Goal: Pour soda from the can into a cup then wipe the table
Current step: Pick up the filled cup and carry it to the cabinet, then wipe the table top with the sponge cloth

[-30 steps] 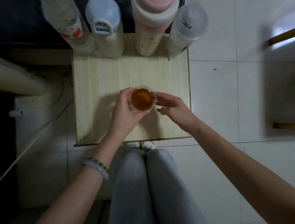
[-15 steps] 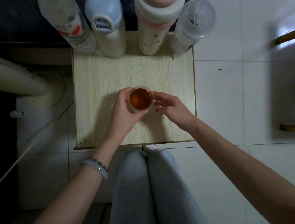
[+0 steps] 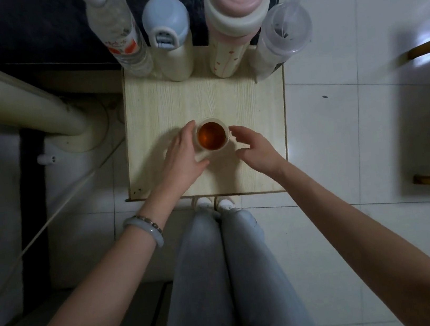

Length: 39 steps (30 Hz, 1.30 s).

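Centrally on the small wood-grain bench [image 3: 199, 96], a pale cup [image 3: 211, 136] stands upright, filled with amber liquid. The left hand [image 3: 182, 156] is curled round the cup's left wall, index finger at the far side and thumb at the near side. The right hand [image 3: 254, 149] is held slack-fingered, just beside the cup's right rim; contact cannot be told.

Four containers are lined along the bench's far edge: a clear water bottle [image 3: 119, 38] with a red-and-white label, its writing not legible; a blue-lidded flask [image 3: 167, 31]; a pink-lidded flask [image 3: 236, 7], its cream body marked with small red specks; and a clear lidded bottle [image 3: 283, 28]. Nothing is placed between these and the cup.

A pale bangle [image 3: 145, 227] is worn on the left wrist. White floor tiles [image 3: 344, 144] are seen to the right.
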Motion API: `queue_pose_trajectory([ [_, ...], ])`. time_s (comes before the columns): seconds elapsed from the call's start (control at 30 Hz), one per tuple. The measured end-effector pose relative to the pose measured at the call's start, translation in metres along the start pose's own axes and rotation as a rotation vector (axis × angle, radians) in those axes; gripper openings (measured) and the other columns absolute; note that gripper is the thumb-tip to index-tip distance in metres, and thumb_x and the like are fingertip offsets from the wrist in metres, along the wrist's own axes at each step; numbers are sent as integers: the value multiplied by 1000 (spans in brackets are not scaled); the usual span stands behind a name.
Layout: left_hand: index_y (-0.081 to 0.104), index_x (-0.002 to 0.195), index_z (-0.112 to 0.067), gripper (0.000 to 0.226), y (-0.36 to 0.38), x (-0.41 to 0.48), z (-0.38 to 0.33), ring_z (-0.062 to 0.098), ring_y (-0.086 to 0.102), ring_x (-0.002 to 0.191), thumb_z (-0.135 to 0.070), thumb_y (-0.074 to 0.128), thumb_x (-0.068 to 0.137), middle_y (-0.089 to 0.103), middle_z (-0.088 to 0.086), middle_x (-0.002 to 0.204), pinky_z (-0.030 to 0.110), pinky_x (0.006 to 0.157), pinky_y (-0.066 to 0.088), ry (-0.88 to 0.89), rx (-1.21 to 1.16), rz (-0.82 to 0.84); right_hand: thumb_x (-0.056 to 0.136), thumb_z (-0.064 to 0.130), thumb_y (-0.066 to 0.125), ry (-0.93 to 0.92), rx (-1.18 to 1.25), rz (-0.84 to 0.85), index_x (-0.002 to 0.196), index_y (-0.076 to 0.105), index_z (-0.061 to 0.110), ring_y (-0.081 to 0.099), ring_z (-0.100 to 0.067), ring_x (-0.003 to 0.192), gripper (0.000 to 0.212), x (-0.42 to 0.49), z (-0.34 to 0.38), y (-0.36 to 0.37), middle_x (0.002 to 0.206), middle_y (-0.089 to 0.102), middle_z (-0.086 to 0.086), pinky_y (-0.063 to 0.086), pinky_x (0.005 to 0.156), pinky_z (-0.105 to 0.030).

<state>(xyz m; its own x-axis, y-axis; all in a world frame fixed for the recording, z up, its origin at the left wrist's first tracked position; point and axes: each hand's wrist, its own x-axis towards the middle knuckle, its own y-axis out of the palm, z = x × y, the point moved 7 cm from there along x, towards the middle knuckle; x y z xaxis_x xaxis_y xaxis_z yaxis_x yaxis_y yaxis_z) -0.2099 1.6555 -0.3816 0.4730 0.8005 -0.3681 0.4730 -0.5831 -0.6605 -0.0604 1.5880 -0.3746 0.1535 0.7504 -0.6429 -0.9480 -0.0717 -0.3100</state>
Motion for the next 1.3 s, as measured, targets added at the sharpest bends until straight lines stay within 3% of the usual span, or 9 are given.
queue_pose_trajectory([
  [0.13,17,148,-12,95,-40,-26,-38,23,21,143,-17,77,75,23,10,155,31,114,13,113,320,4,85,3,50,-62,-274,-53,145,30,14,33,-22,136,64,-35,36,-18,149,36,-8,30,109,-31],
  [0.33,16,149,-10,94,-118,-64,-122,24,20,144,-19,75,76,22,10,155,32,114,8,252,530,-78,84,4,50,-208,-573,-294,144,31,9,33,-27,136,63,-116,117,-61,148,36,-12,34,106,-35],
  [0.57,18,149,-9,90,-180,-103,-220,25,21,143,-24,72,78,24,10,155,36,115,13,338,592,-154,66,-10,48,-278,-651,-688,127,48,-7,50,-42,116,61,-223,190,-115,124,54,-25,46,95,-49],
  [0.67,17,149,-9,89,-187,-117,-262,26,19,144,-27,69,80,22,9,156,37,116,11,447,648,-151,68,-9,49,-238,-669,-766,131,45,-5,45,-42,125,63,-256,202,-130,134,48,-26,37,104,-47],
  [0.83,10,151,-12,86,-182,-129,-326,23,13,146,-34,61,86,14,7,158,36,117,8,702,771,-138,78,-2,48,-134,-667,-888,142,33,3,32,-37,136,66,-300,199,-157,146,35,-21,29,110,-44],
  [1.0,9,151,-11,82,-156,-135,-385,22,12,146,-34,57,88,13,8,158,36,117,4,836,764,-101,82,1,48,35,-625,-1000,147,21,8,24,-32,141,71,-345,171,-184,152,27,-17,21,115,-39],
  [1.3,4,150,-11,82,-68,-184,-450,23,10,145,-37,54,90,10,9,158,36,117,4,1059,769,5,82,3,48,247,-538,-1176,146,22,6,23,-29,141,69,-433,90,-219,151,29,-16,17,116,-35],
])
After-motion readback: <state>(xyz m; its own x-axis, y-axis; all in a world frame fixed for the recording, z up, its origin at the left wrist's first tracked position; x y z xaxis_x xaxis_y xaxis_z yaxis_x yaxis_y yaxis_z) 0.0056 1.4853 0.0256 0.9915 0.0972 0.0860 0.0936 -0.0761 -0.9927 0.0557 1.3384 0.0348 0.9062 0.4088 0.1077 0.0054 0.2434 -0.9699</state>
